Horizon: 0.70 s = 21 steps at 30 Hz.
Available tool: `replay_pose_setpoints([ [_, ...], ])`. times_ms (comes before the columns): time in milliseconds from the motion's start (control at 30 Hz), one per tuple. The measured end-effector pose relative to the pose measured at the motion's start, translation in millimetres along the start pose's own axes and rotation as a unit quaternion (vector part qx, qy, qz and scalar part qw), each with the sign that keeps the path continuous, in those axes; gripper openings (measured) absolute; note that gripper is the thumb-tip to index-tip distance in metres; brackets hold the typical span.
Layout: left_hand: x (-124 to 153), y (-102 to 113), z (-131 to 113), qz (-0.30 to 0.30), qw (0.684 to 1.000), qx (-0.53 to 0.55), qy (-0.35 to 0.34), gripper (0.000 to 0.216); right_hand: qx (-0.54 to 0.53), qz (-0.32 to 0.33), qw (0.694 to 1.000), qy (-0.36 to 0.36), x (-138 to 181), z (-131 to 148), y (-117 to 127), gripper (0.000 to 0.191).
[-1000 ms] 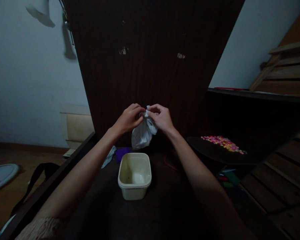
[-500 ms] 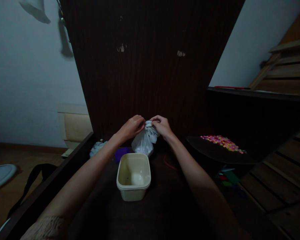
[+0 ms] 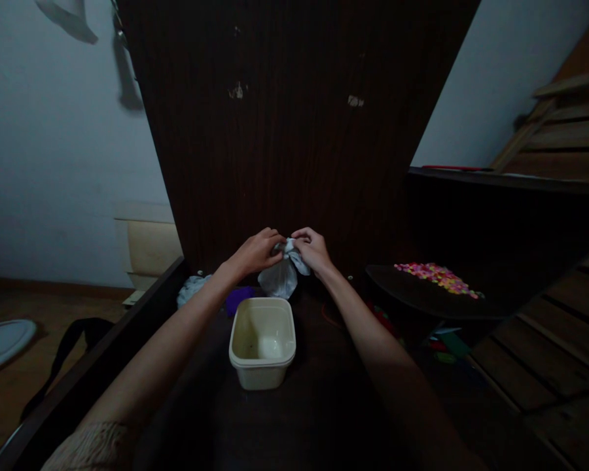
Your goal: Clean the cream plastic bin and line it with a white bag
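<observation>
1. The small white bag [image 3: 281,278] sits at the centre of the frame, just behind the far rim of the cream tub [image 3: 262,340]. Its gathered neck points up, and its rounded body hangs low over the dark worktop [image 3: 324,405]. Whether its bottom touches the worktop cannot be told.
2. The left hand [image 3: 256,252] comes in from the lower left with the forearm stretched forward. Its grip is closed, with fingers and thumb pinched on the left side of the bag's neck.
3. The right hand [image 3: 312,250] mirrors it from the lower right, knuckles up. Its grip is also pinched shut, on the neck's right side. The two sets of fingertips nearly meet over the knot.
4. A second ago the bag hung higher, clear above the tub. It has since come down behind the tub, and the hands have sunk with it. Over the last half second little has changed, and the pinch on the neck holds.
5. A purple thing [image 3: 238,299] lies left of the bag, with a crumpled pale wad [image 3: 191,288] further left at the worktop's edge.
6. To the right, well apart, a dark tray [image 3: 422,297] carries a scatter of coloured pieces [image 3: 436,276].
7. A tall dark wood panel [image 3: 294,131] rises directly behind the hands.
</observation>
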<state>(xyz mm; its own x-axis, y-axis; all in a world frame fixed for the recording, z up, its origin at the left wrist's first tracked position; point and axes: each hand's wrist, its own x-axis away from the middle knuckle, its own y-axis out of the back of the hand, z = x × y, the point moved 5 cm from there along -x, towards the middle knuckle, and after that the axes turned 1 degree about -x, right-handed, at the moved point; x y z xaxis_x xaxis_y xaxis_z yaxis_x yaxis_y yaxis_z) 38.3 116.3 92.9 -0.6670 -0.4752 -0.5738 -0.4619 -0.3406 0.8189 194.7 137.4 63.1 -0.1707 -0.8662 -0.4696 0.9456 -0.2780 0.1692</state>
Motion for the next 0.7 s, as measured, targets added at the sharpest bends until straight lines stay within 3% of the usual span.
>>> replay_pose_setpoints([
  [233, 0.5, -11.3, 1.3, 0.034, 0.999, -0.029, 0.009, 0.019, 0.027, 0.007, 1.0, 0.006, 5.9, 0.3, -3.4, 0.013],
  [567, 20.8, -8.4, 19.9, -0.096, 0.992, 0.022, 0.084, 0.016, 0.014, -0.034, 0.996, -0.075, 16.7, -29.5, 9.1, 0.013],
  [700, 28.1, -10.7, 25.1, -0.091, 0.99, 0.047, 0.096, 0.012, -0.028, 0.003, 0.995, -0.094, 22.5, -25.9, 5.9, 0.02],
])
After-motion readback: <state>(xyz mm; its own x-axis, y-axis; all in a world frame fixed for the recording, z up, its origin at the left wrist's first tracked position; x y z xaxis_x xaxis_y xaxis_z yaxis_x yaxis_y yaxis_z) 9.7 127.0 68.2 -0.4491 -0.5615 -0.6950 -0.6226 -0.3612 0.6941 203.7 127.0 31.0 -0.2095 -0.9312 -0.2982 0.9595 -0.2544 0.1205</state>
